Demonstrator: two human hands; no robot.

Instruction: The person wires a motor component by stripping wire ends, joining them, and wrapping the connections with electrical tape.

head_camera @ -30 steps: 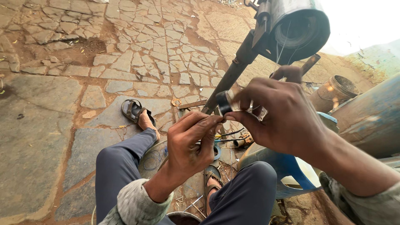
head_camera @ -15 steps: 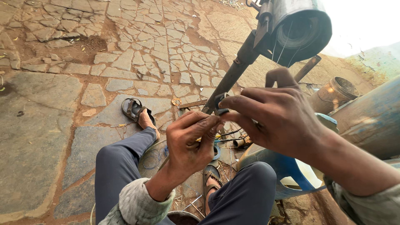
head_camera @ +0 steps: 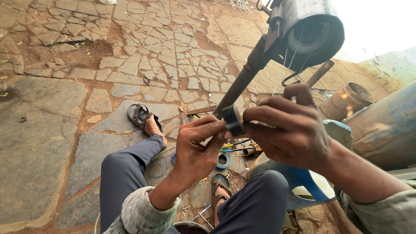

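My right hand (head_camera: 291,130) grips a small dark roll of tape (head_camera: 232,120) between thumb and fingers, with a pale thin wire (head_camera: 261,124) lying along the fingers. My left hand (head_camera: 198,149) is just left of the roll, its fingertips pinched together against the roll's edge and the wire end. Both hands are held above my knees. Thin wires (head_camera: 289,58) drop from a dark cylindrical motor housing (head_camera: 313,31) on a slanted metal pipe (head_camera: 242,82) behind the hands.
I sit on cracked stone paving (head_camera: 130,65), with sandalled feet (head_camera: 143,118) out front. A blue tape roll (head_camera: 223,160) and small tools lie between my legs. A blue plastic container (head_camera: 303,184), a rusty metal can (head_camera: 346,100) and a big blue drum (head_camera: 385,125) stand at the right.
My right hand has drawn back to the right, uncovering the dark roll. My left hand has risen slightly, its fingertips now at the roll's edge.
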